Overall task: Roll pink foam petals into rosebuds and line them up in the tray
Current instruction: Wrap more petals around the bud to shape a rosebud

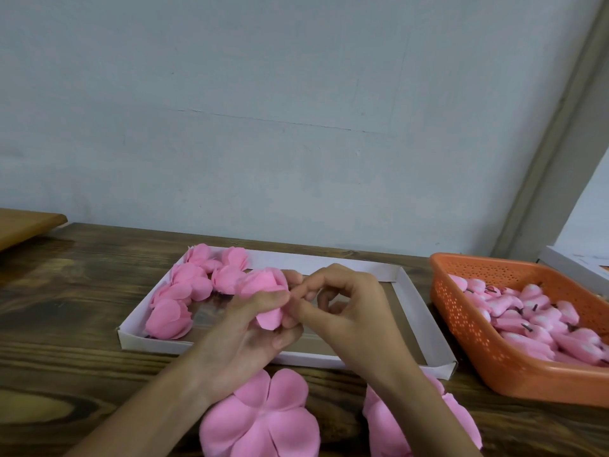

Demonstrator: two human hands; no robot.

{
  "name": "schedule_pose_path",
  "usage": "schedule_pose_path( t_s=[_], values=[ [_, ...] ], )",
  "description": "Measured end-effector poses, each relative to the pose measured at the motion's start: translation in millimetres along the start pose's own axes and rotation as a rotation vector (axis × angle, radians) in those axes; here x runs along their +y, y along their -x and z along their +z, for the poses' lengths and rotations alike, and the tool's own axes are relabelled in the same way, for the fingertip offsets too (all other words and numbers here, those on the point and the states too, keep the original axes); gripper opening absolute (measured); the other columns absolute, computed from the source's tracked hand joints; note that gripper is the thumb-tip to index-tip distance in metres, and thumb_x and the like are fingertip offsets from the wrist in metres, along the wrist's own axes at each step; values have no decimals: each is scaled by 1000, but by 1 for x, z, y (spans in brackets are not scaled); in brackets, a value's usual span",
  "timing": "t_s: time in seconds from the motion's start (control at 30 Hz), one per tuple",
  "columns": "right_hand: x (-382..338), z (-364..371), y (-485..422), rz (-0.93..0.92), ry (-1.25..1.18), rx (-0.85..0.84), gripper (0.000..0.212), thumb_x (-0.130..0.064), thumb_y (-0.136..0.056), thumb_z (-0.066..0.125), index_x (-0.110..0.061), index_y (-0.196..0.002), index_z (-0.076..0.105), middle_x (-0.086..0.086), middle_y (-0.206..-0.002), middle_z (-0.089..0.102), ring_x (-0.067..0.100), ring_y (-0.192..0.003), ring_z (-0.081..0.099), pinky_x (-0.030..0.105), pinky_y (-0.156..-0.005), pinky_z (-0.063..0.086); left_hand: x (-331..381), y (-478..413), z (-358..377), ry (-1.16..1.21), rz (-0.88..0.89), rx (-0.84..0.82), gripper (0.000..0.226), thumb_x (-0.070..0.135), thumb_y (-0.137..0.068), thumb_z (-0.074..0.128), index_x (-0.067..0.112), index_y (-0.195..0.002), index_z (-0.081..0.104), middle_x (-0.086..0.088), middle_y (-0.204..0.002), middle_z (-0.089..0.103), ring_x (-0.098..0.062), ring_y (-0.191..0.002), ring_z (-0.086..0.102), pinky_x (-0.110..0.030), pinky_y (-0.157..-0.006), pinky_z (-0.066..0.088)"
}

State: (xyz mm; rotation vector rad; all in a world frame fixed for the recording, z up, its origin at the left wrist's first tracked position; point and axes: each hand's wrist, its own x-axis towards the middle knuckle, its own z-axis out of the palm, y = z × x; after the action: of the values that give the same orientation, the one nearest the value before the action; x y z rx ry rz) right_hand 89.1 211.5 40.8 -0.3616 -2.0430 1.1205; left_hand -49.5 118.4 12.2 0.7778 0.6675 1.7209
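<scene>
Bud: half-rolled pink foam rosebud (263, 285) is hovering over white cardboard tray (413, 301).
Left hand (250, 328): is gripping it from underneath.
Right hand (349, 311): fingers (313, 285) are pinching its right edge.

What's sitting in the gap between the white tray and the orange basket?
Nothing. In the head view, only a bare strip of the wooden table separates the white tray from the orange basket.

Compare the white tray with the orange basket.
The white tray is shallow with solid walls; the orange basket is deeper, with perforated walls. The tray holds rolled rosebuds at its left end; the basket holds a heap of smaller pink pieces with dark stems. Both sit on the wooden table.
</scene>
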Motion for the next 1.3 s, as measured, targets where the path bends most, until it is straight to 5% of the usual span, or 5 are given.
schedule_pose_path(
  t_s=[0.3,0.53,0.7,0.9,1.3],
  values=[
    [-3,-1,0,-67,-246,-59,5,0,-89,76,-4,-86,77,6,-69,77,13,-66,75,24,-66,57,-1,-2,-4,-40,77,-127,30,16,-76,89,10,-89,62,-15,-112,71,-8,-59,45,-16,-45,39],
    [2,3,-2,-81,-258,-27,16,1,-85,80,-14,-79,76,-8,-70,72,6,-62,63,19,-61,50,2,0,-2,-140,31,-45,91,24,-68,92,-21,-133,47,-17,-82,55,-9,-53,44,-18,-40,37],
    [9,3,0,-133,-158,48,16,-6,-80,87,-14,-76,74,2,-75,66,37,-68,54,43,-60,45,3,2,-2,-262,-16,-6,31,24,-70,78,-2,-83,66,-9,-57,43,-14,-42,37,-21,-37,33],
    [8,4,1,-270,36,150,26,-19,-77,89,-21,-74,63,-3,-72,57,18,-59,47,38,-54,43,4,5,-1,-290,-50,-28,25,25,-72,74,7,-63,58,-9,-54,41,-14,-42,29,-19,-35,27],
    [3,-12,0,-371,255,-43,4,-19,-86,83,-20,-86,79,-14,-95,68,16,-92,63,26,-73,48,0,5,-9,-252,-98,-187,54,32,-77,84,-9,-106,66,-10,-69,54,-14,-47,45,-18,-37,37]
  ],
)
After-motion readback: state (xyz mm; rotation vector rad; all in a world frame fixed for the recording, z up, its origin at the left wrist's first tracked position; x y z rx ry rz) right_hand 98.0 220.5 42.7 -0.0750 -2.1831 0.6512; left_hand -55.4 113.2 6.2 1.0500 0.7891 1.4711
